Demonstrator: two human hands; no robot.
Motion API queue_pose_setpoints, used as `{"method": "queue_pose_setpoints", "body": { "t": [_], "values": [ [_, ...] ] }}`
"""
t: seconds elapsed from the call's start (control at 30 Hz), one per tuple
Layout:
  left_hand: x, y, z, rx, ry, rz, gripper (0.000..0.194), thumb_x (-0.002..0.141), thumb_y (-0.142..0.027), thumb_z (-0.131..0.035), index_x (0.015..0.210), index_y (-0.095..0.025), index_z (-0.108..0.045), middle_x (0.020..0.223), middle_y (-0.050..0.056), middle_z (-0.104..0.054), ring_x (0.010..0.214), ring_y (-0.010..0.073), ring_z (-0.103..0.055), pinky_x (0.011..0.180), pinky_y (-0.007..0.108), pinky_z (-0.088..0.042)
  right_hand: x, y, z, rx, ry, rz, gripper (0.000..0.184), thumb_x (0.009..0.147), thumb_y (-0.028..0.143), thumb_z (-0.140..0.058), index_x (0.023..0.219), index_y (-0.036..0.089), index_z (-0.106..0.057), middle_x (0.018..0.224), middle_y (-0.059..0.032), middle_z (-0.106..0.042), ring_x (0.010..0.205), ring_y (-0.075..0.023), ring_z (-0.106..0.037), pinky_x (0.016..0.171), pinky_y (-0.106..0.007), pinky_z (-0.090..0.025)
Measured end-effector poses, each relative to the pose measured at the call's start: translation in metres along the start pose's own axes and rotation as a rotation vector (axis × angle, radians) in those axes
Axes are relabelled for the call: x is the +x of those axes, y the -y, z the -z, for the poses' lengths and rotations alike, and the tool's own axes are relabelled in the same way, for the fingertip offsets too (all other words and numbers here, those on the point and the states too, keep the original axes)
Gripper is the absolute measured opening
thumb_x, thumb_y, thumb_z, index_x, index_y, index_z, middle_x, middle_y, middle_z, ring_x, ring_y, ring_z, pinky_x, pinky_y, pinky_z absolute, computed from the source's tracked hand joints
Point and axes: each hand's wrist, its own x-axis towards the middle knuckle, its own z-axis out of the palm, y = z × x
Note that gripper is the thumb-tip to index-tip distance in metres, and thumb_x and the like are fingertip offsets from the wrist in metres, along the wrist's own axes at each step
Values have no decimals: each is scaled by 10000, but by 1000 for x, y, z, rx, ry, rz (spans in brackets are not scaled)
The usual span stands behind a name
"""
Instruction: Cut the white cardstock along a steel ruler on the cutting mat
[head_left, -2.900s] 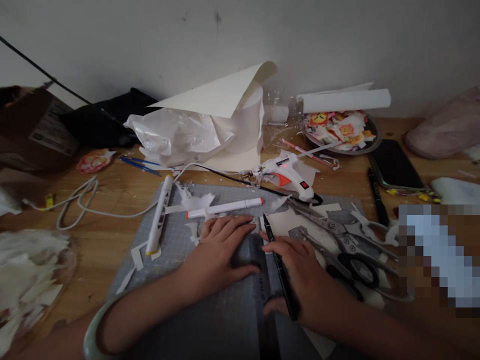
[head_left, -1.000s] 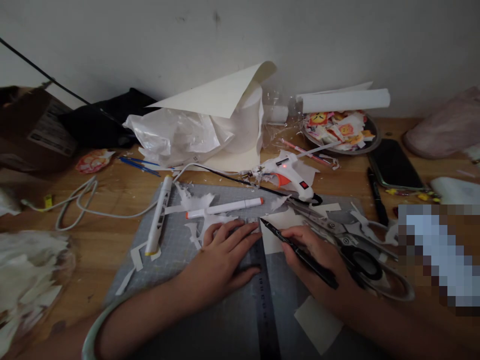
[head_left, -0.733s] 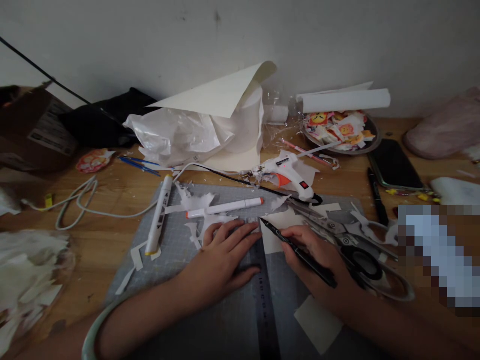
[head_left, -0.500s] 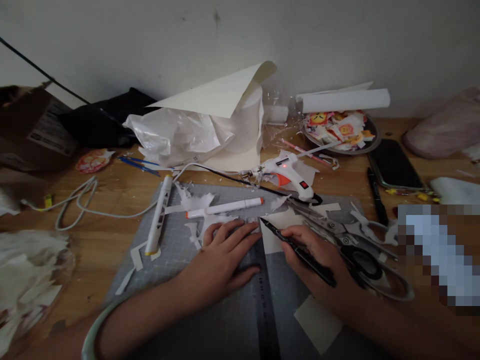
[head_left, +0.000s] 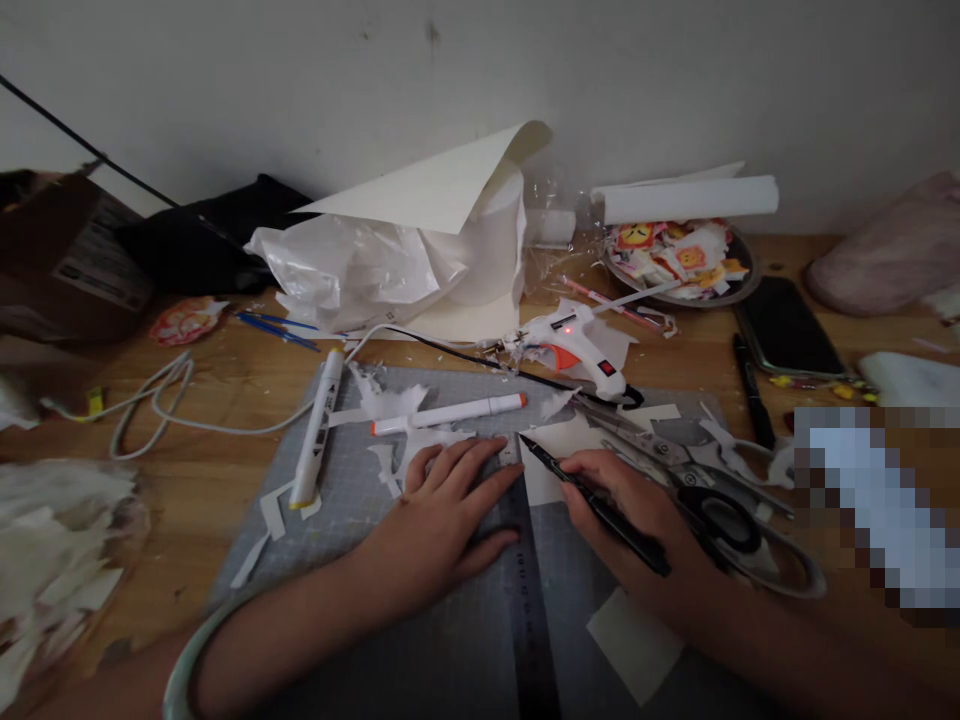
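Note:
My left hand [head_left: 457,505] lies flat with its fingers spread, the fingertips on a dark ruler [head_left: 531,610] that runs up the cutting mat [head_left: 352,640]. In my right hand [head_left: 637,510] is a black pen [head_left: 611,522], its tip at the ruler's edge by the top left corner of a cream paper piece [head_left: 551,470]. A second cream paper piece [head_left: 636,640] lies on the mat below my right hand. Scissors [head_left: 720,520] rest beside and partly behind that hand.
Two white markers [head_left: 319,430] and paper scraps [head_left: 390,400] lie on the mat. Behind stand a glue gun [head_left: 581,350] with its red light lit and a metal bowl of wrappers [head_left: 682,262]. A phone [head_left: 791,328] and a pen [head_left: 754,390] lie at right. A cable [head_left: 247,428] loops at left.
Both hands stay almost in place. My left fingers shift very slightly on the ruler, and the pen tip stays by the paper's corner.

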Motion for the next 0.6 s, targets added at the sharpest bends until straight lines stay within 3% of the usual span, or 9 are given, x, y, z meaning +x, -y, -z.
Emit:
{"method": "queue_pose_setpoints", "body": {
  "t": [0.6],
  "values": [
    [-1, 0, 0, 27, -15, 0, 447, 879, -354, -538, 1304, -231, -471, 1373, 148, -423, 1225, 332, -409, 964, 558, -360, 2, 2, 2, -39, -1, 82, 126, 892, 158, -474, 995, 219, -514, 896, -1, -611, 841, -136, -584, 779, -257, -448]
  ]
}}
